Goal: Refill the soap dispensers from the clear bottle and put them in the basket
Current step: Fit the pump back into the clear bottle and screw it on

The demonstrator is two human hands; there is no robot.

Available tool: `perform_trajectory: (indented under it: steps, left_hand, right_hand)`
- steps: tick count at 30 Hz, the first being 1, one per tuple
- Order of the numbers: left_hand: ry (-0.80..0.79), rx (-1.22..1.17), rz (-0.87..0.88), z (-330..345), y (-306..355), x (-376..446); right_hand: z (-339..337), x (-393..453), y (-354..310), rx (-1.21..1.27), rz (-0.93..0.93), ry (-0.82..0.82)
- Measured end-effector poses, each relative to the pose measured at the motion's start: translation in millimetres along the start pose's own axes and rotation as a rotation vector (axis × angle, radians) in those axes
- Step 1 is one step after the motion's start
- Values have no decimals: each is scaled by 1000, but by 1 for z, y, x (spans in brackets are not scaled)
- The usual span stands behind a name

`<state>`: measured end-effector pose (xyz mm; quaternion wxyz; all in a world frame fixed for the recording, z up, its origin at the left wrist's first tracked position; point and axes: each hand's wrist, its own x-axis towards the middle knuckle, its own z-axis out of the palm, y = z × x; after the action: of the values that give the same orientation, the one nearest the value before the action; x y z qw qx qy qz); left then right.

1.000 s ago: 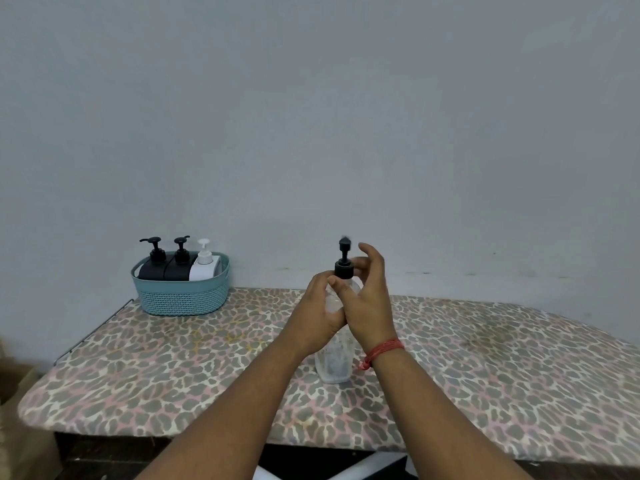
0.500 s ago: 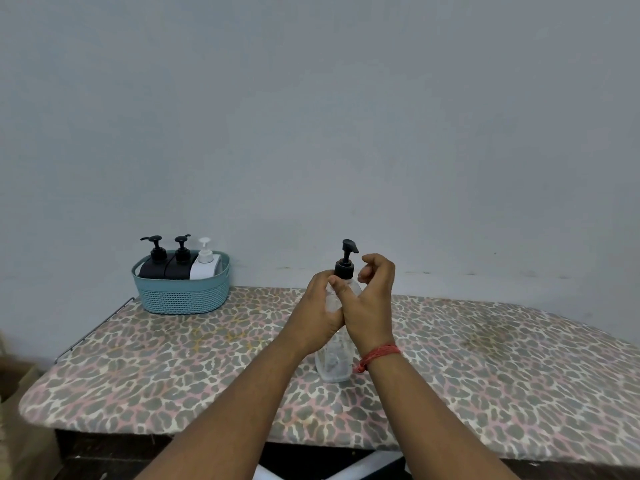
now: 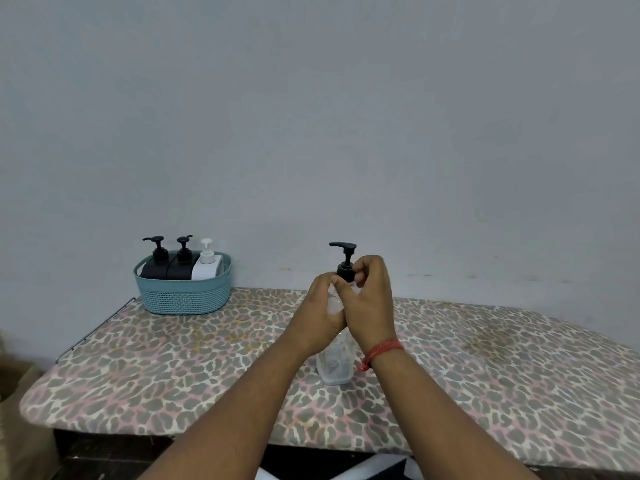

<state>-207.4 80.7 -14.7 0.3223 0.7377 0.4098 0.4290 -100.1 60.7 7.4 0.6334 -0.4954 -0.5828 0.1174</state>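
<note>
Both hands hide most of the clear bottle (image 3: pixel 335 365) standing mid-board: left hand (image 3: pixel 317 317) wraps its body, right hand (image 3: pixel 370 303) pinches the black pump (image 3: pixel 345 263); no label legible; three dispensers (image 3: pixel 182 265) fill the basket (image 3: pixel 183 294)

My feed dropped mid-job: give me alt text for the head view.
Left hand grips the clear bottle upright on the leopard-print board; right hand pinches its black pump collar. Three dispensers stand in the teal basket, far left.

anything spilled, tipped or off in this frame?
Nothing stands out. The clear plastic bottle stands upright on the leopard-print board, held by both hands at its black pump top. Three dispensers sit upright in the teal basket. No spill visible.
</note>
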Motion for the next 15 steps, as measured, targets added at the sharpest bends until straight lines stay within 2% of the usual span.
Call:
perform_trajectory:
  steps: [3,7,9,12,15]
  left_hand:
    - [4,-5,10,2,2,1]
    - [-3,9,-2,5,2,3]
    - [-3,-6,-11,6,3,2]
    - [3,-18,-20,6,3,1]
    - [-18,-7,-14,6,5,1]
  right_hand:
    - [-3,-1,0,-21,-17,38]
    - [-9,-2,4,246,156,-96]
    - [-10,-2,4,313,198,-79]
    - [-11,5,1,271,203,-22]
    - [-9,13,-1,194,225,-33]
